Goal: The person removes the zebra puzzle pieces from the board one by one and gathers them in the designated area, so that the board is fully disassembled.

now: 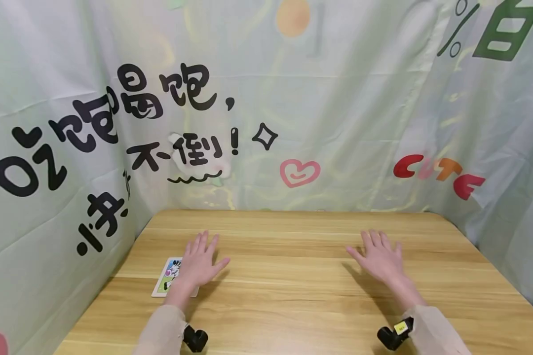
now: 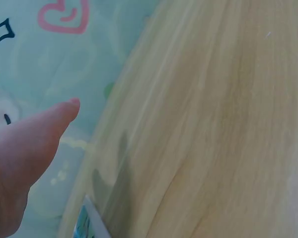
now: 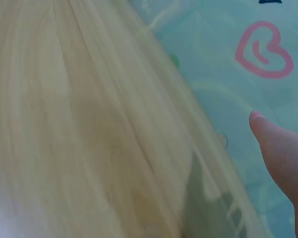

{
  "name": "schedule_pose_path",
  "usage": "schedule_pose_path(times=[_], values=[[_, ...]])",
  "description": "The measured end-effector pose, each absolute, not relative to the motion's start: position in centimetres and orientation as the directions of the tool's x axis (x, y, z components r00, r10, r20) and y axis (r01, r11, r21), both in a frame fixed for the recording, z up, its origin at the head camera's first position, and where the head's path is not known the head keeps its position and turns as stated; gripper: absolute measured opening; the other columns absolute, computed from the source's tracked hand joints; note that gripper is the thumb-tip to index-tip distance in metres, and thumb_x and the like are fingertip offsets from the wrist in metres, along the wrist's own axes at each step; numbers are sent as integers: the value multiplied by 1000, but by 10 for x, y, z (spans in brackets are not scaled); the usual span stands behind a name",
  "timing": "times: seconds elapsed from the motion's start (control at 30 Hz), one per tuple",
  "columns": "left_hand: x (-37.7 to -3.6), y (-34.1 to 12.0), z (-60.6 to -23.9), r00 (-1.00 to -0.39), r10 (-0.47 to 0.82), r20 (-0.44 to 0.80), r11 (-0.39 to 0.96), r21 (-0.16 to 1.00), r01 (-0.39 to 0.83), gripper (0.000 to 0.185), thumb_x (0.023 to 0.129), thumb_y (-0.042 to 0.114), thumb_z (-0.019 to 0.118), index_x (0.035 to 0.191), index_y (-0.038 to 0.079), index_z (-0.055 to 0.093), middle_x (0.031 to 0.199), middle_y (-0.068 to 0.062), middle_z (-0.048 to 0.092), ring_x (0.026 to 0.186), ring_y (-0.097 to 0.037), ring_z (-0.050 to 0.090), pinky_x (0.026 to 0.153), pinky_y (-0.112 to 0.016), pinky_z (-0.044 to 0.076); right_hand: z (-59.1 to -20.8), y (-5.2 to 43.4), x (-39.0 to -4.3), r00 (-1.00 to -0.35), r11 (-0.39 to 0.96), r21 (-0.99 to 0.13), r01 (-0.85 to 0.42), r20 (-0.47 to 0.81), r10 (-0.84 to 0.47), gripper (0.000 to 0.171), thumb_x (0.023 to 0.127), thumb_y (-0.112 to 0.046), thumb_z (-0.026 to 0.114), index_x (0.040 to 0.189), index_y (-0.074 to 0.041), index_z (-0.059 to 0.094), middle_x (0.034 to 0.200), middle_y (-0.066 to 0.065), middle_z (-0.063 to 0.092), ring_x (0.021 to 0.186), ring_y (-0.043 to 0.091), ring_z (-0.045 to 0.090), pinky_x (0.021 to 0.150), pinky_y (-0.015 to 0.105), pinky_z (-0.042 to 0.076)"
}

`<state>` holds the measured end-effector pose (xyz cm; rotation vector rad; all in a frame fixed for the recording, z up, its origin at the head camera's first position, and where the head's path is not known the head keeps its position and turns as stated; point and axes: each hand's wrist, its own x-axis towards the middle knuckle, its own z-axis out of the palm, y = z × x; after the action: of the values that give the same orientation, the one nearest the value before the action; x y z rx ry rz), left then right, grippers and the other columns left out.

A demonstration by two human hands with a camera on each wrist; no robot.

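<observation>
Luckily, my left hand (image 1: 199, 264) lay flat and open over the card (image 1: 171, 276) near the bench's (image 1: 293, 296) left edge, gripping nothing. My right hand (image 1: 379, 259) lay open too. One sliding push could have sent the card off that edge.

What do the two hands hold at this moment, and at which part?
Nothing is held. The left hand lies flat with straight fingers, partly over a picture card on the wooden table. The right hand is spread flat above bare wood.

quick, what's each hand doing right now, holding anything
Left hand: open, fingers spread, holds nothing, partly over the card.
Right hand: open, fingers spread, holds nothing, over the table.
</observation>
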<state>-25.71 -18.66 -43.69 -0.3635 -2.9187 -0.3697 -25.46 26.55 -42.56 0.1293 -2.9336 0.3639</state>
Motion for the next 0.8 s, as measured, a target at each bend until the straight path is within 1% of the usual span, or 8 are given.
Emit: schedule_pose_path(times=[0.1,0.23,0.37,0.5,0.67,0.8], values=[[-253,-195,-437,-952,207,224,935,242,260,82,89,53,50,145,0,23,151,-25,9,138,-41,7,108,-58,5,-419,253,-257,-980,959,-254,-129,182,-84,86,90,-62,39,143,4,27,146,30,20,132,49,13,97,73,2],[-247,-212,-436,-949,180,258,935,255,247,87,88,54,52,143,-7,22,148,-27,17,136,-42,13,107,-59,9,-409,228,-262,-972,924,-332,-192,195,-132,84,90,-56,45,142,8,25,145,31,20,132,50,14,99,71,4],[-240,-234,-436,-951,134,278,931,293,217,87,89,49,54,141,-13,20,145,-32,20,133,-46,15,107,-59,11,-402,197,-267,-953,858,-430,-282,226,-199,80,92,-46,50,139,13,25,142,33,25,130,50,20,104,63,13],[-231,-257,-437,-958,69,279,910,375,175,85,91,43,54,138,-17,18,143,-37,17,130,-51,16,105,-61,13,-399,161,-271,-942,767,-547,-336,213,-260,76,92,-38,56,139,13,25,142,32,27,131,47,23,107,55,19],[-219,-284,-439,-972,-20,235,869,485,100,77,94,38,51,139,-16,19,141,-39,18,128,-54,18,104,-62,16,-402,111,-268,-937,660,-670,-340,182,-298,78,86,-36,65,140,8,30,142,27,32,130,42,30,107,52,24],[-208,-301,-441,-987,-87,138,852,524,-2,75,96,40,45,140,-15,17,141,-39,17,128,-54,18,104,-62,16,-408,70,-261,-915,588,-719,-369,170,-366,78,84,-37,67,140,6,33,141,24,37,129,38,34,105,49,28]])
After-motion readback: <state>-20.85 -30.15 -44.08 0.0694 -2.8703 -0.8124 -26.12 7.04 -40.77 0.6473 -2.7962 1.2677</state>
